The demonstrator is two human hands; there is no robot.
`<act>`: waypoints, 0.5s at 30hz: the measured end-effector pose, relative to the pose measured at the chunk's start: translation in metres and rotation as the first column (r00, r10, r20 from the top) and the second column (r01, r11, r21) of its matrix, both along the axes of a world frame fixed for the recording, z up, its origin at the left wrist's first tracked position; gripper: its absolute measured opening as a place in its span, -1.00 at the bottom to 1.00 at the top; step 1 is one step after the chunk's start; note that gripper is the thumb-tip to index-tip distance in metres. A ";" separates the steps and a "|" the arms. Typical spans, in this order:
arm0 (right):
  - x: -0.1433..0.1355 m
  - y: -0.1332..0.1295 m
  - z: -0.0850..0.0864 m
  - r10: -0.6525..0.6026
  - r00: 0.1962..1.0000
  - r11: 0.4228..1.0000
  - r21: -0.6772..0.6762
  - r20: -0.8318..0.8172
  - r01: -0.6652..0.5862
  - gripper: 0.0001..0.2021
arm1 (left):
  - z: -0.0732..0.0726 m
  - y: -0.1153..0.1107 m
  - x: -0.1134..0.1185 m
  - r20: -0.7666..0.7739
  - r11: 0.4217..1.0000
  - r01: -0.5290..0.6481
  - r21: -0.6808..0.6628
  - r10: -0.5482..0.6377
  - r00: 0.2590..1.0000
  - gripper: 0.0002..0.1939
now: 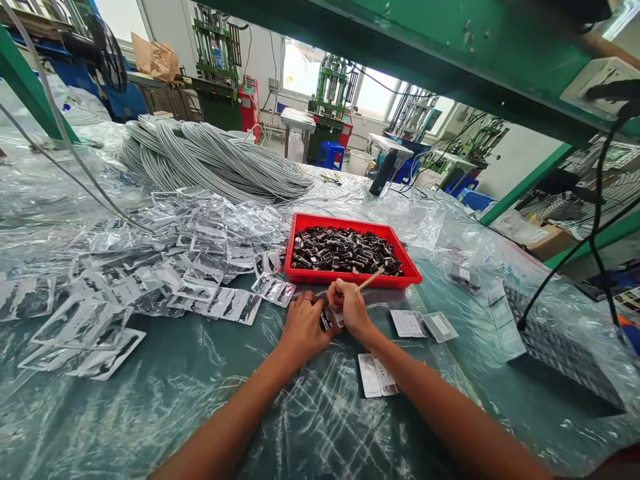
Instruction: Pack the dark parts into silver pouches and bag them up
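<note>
My left hand (305,327) rests on the table in front of the red tray, its fingers and thumb around a small clear-and-black packet (327,320) that they partly hide. Close beside it, my right hand (349,308) is closed on a thin pale wooden stick (371,279), which slants up toward the tray. The stick's lower end is hidden by my fingers, near the packet. Many small dark pieces with shiny ends (345,248) fill the red tray (350,279). A large heap of silvery packets (200,267) spreads out left of my hands.
Flat packets lie to the right (407,323) and near my right forearm (373,377). A patterned dark box (565,360) stands at the right. Behind the heap sits a coil of grey cable (210,160); a dark bottle (383,173) stands at the back. A green beam (425,60) crosses overhead.
</note>
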State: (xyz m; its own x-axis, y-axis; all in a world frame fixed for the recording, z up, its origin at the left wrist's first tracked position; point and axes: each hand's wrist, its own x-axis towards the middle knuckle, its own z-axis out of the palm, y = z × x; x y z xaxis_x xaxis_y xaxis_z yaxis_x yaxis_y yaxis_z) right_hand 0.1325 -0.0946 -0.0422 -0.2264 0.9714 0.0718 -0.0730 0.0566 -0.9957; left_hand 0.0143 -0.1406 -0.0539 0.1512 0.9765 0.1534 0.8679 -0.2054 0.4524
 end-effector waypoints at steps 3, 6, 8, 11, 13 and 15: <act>0.015 -0.019 0.000 0.074 0.997 0.996 -0.044 0.036 -0.073 -0.52 | 0.002 -0.002 0.001 -0.002 1.000 -0.002 -0.003 0.002 1.000 -0.58; 0.026 -0.021 0.004 0.147 0.989 0.984 -0.104 0.006 -0.145 -0.54 | 0.005 -0.004 0.003 -0.018 1.000 0.013 -0.005 -0.013 1.000 -0.58; 0.031 -0.010 0.007 0.111 0.990 0.987 -0.105 -0.087 -0.120 -0.55 | 0.009 -0.006 0.006 -0.069 1.000 0.002 -0.011 -0.002 0.998 -0.56; 0.035 0.014 0.008 -0.003 0.972 0.997 -0.076 -0.234 -0.016 -0.58 | 0.012 -0.007 0.014 -0.146 1.000 -0.016 0.016 0.018 0.989 -0.46; 0.033 0.026 0.006 -0.041 0.969 0.997 -0.069 -0.243 0.025 -0.59 | 0.012 -0.006 0.021 -0.134 0.999 0.002 0.046 0.004 0.991 -0.45; 0.026 0.032 0.002 -0.060 0.976 0.997 -0.054 -0.211 0.050 -0.58 | 0.010 -0.003 0.026 -0.100 0.999 0.027 0.047 -0.022 0.995 -0.52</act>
State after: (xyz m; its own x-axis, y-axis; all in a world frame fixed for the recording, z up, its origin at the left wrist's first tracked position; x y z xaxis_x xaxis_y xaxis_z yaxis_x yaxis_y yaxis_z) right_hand 0.1585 -0.0626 -0.0399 -0.1574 0.9854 0.0656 -0.2808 0.0190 -0.9596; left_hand 0.0399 -0.1437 -0.0442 0.1918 0.9641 0.1834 0.9025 -0.2467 0.3531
